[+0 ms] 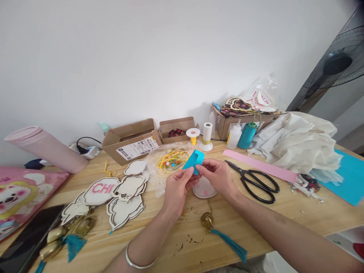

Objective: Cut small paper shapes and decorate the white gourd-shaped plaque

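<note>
Blue paper (192, 161), curled over itself, is held up above the middle of the table (295, 216), pinched between thumb and fingers of both the left hand (178, 187) and right hand (218, 175). I see black scissors (247, 176) beyond the right forearm and a tassel (229, 243) near the table's front edge.

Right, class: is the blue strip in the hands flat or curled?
Curled: the blue strip bends round over itself, held by the left hand and right hand.
</note>
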Available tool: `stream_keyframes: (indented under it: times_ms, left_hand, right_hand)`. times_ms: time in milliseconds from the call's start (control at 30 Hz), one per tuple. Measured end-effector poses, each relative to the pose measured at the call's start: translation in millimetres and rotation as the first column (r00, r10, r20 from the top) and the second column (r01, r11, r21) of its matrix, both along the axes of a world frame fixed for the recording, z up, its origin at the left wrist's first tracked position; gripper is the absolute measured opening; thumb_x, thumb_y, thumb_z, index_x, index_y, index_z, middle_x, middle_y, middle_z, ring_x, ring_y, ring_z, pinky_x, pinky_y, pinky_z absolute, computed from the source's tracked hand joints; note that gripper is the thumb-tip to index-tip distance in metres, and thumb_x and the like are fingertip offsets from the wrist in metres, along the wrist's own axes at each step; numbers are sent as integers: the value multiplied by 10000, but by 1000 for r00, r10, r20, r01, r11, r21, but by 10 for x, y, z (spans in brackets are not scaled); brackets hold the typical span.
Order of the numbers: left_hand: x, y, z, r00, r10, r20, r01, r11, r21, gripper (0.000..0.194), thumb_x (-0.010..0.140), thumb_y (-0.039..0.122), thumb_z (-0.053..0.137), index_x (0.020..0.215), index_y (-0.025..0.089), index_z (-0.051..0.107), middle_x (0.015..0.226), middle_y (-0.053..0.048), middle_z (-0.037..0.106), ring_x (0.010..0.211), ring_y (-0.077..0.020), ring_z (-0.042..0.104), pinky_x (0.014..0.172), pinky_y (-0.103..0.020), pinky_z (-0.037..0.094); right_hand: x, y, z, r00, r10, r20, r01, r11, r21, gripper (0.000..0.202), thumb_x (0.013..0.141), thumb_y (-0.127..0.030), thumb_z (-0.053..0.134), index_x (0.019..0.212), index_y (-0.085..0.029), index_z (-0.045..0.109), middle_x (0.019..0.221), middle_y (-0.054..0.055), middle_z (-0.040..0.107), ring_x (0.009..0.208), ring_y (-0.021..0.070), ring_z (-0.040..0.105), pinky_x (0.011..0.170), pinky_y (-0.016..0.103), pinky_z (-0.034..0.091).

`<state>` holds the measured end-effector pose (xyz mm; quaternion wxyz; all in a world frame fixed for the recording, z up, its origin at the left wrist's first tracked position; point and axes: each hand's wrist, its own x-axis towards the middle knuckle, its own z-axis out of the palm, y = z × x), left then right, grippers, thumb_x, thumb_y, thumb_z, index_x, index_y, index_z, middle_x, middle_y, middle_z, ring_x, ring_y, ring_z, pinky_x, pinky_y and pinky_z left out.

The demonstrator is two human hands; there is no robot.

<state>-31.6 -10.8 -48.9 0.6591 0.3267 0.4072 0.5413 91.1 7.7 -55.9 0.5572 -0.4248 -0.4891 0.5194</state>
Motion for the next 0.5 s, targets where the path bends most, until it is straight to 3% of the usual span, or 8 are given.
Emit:
stream_keyframes:
  times_ms: [133, 500]
  left_hand:
    - [-9, -5, 6, 1000, -23, 13, 22, 999, 35, 220, 698, 320, 671, 787, 124, 717, 723, -66, 707, 706, -154, 653, 636, -231, 521]
    - [-14, 25, -67, 983, 72, -170, -70, 997, 20, 206, 616, 319, 731, 719, 141, 717, 650, -41, 698, 645, -151, 657, 602, -230, 521]
  right_hand:
    - [4, 11, -16, 1000, -16, 17, 15, 1000, 15, 156, 640, -311, 670, 701, -168, 687, 639, 17, 676, 566, 146, 588, 564, 280, 488]
    - [-4, -8, 1, 1000, 18, -15, -18, 1000, -22, 139, 620, -300, 684, 664, -168, 674, 640, 15, 676, 561, 152, 604, 546, 278, 489]
